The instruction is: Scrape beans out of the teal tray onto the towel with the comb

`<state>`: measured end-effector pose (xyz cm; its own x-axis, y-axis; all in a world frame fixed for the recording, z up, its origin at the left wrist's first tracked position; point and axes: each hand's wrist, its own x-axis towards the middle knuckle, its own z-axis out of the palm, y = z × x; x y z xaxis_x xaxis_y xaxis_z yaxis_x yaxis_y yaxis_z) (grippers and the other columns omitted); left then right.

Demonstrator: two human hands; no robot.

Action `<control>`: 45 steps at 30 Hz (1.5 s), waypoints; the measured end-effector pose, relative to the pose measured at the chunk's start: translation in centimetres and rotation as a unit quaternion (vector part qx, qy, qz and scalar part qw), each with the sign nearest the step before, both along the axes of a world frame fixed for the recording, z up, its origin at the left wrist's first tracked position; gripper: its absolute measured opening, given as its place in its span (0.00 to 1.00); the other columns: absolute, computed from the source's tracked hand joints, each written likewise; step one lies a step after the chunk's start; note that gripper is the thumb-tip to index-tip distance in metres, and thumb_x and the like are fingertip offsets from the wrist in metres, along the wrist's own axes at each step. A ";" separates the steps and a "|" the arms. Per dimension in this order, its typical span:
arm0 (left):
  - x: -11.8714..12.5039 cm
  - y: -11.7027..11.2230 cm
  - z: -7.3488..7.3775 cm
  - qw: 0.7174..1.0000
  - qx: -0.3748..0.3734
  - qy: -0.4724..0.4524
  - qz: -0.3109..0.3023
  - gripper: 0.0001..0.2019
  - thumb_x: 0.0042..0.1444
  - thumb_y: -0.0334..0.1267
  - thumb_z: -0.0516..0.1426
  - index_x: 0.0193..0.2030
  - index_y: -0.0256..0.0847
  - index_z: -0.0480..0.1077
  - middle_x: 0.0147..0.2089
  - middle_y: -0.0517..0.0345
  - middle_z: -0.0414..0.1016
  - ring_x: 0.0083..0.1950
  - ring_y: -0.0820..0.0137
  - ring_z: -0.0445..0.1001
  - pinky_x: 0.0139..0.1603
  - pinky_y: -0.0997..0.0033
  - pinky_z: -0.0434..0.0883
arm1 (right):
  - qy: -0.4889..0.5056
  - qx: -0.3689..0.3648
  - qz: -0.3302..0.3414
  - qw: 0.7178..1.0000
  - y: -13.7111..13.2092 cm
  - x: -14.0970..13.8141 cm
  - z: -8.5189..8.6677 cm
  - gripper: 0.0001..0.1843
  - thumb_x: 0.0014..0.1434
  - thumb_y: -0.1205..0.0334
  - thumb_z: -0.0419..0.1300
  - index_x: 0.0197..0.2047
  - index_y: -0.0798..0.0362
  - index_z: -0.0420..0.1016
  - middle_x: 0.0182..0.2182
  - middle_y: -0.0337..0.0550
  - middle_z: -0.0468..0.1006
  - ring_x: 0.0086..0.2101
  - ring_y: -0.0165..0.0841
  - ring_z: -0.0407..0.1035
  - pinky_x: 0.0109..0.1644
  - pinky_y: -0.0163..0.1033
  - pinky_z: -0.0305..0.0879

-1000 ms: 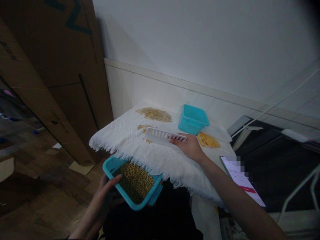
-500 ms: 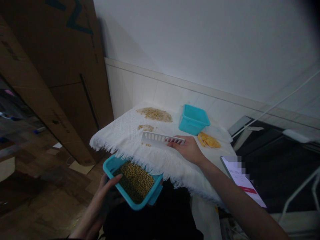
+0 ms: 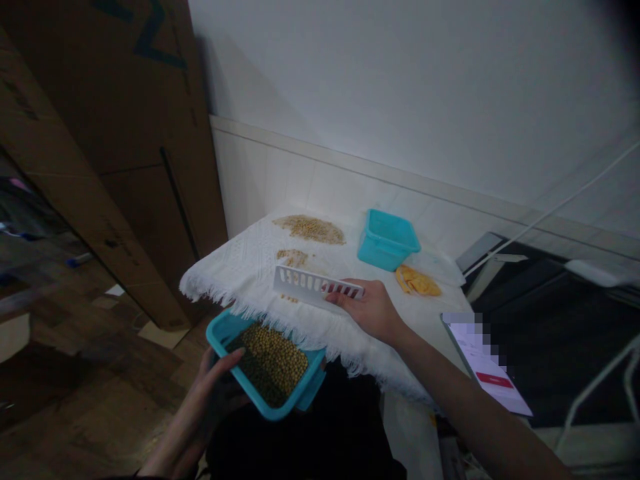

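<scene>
My left hand point(image 3: 213, 383) grips the near left rim of a turquoise plastic bin point(image 3: 270, 408), thumb over the edge. Tilted below the table's fringed edge, the bin holds yellowish beans that look like soybeans point(image 3: 280, 360) and darker green ones point(image 3: 255, 372). My right hand point(image 3: 367, 308) is closed on one end of a white slotted plastic strip point(image 3: 300, 285), held on edge above the white tablecloth point(image 3: 235, 263). Just behind the strip is a small patch of beans point(image 3: 293, 256), with a few more in front of it. A larger bean pile point(image 3: 313, 229) spreads farther back.
A second turquoise bin point(image 3: 387, 253) stands at the back right, with a crumpled yellow cloth point(image 3: 419, 281) beside it. A tablet or phone screen point(image 3: 493, 373) lies to the right. A large cardboard box point(image 3: 145, 133) rises at left; the wall point(image 3: 400, 100) closes the back.
My right hand has drawn the slotted strip a little to the left and toward me. My left hand and the bin it holds stay in place.
</scene>
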<state>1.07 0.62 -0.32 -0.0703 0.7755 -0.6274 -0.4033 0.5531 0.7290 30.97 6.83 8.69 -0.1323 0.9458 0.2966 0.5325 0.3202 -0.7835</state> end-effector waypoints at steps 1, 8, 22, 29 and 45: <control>0.0 0.0 0.1 1.000 -0.001 0.001 -0.003 0.36 0.62 0.40 0.72 0.74 0.55 0.65 0.60 0.45 0.84 0.47 0.52 0.90 0.51 0.43 0.90 | -0.001 0.001 -0.004 1.000 -0.1 0.0 -0.1 0.21 0.65 0.42 0.73 0.41 0.53 0.94 0.28 0.43 0.86 0.27 0.36 0.75 0.31 0.38 0.65; 0.0 0.0 0.3 1.000 0.005 0.005 0.004 0.34 0.61 0.41 0.73 0.70 0.53 0.67 0.60 0.46 0.83 0.45 0.52 0.90 0.52 0.41 0.90 | -0.002 0.006 -0.030 1.000 -1.0 -0.3 -0.4 0.27 0.65 0.36 0.71 0.31 0.53 0.89 0.22 0.41 0.78 0.25 0.34 0.68 0.29 0.37 0.61; -0.6 0.4 -1.0 1.000 0.015 0.000 0.020 0.38 0.53 0.45 0.77 0.68 0.55 0.68 0.61 0.45 0.82 0.50 0.47 0.90 0.50 0.42 0.89 | 0.038 0.002 -0.009 0.999 -3.0 -2.4 -0.6 0.22 0.65 0.42 0.71 0.33 0.53 0.91 0.22 0.40 0.79 0.24 0.32 0.67 0.28 0.36 0.61; -0.5 0.3 -0.6 1.000 0.017 0.002 0.020 0.35 0.57 0.42 0.75 0.69 0.54 0.69 0.63 0.46 0.83 0.47 0.51 0.91 0.50 0.42 0.89 | 0.047 0.024 -0.028 0.998 -3.5 -2.9 -0.1 0.21 0.67 0.43 0.70 0.35 0.52 0.92 0.24 0.42 0.82 0.25 0.34 0.71 0.28 0.37 0.64; -0.7 0.3 -0.7 0.999 0.023 -0.011 0.028 0.40 0.50 0.44 0.79 0.69 0.56 0.70 0.59 0.47 0.85 0.53 0.44 0.90 0.53 0.37 0.88 | -0.014 0.073 -0.121 0.990 1.9 -1.7 -1.4 0.21 0.66 0.43 0.69 0.32 0.52 0.87 0.23 0.41 0.82 0.26 0.37 0.73 0.31 0.38 0.65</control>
